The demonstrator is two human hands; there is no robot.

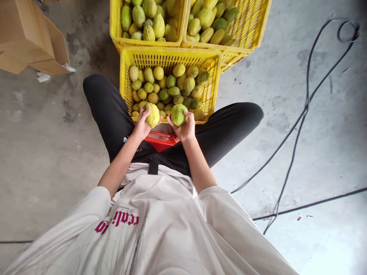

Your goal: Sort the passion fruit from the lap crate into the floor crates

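Observation:
I sit with my legs spread around a yellow plastic crate (127, 68) filled with several yellow-green fruits. My left hand (141, 128) is closed around a pale yellow-green fruit (153, 115) at the crate's near rim. My right hand (185, 128) grips a greener fruit (178, 114) right beside it. Both fruits are held just above the near edge of the crate, a few centimetres apart.
Two more yellow crates (116, 36) (258, 26) of larger green fruit stand behind the first. A red stool (160, 139) shows under me. A cardboard box (31, 38) lies at the upper left. Black cables (298, 126) run over the concrete floor on the right.

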